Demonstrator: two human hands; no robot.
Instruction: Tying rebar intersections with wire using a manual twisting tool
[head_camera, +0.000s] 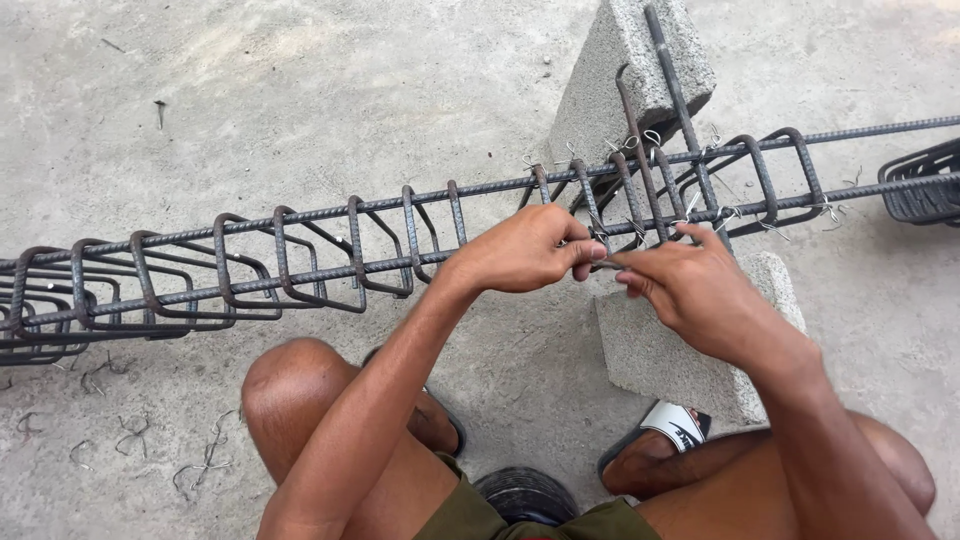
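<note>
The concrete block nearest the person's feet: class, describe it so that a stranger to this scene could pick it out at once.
Find the long rebar cage lying across the concrete floor. Near its right part, under the right hand, sits the nearer concrete block, beside a sandalled foot. Unlike the far block, which stands behind the cage with bars leaning on it, this one lies in front.

A long rebar cage (300, 255) of dark, ribbed steel runs across the concrete floor (300, 90), its straight bars threaded through a row of rectangular stirrups (250, 270) standing slightly tilted. Its middle rests on a grey concrete block (660, 350), with a second block (610, 70) leaning behind it. Thin tie wire (600, 245), pinched between the fingers of both hands, sits at a stirrup on the near bar. Twisted wire ties (725, 212) mark the joints to the right.
</note>
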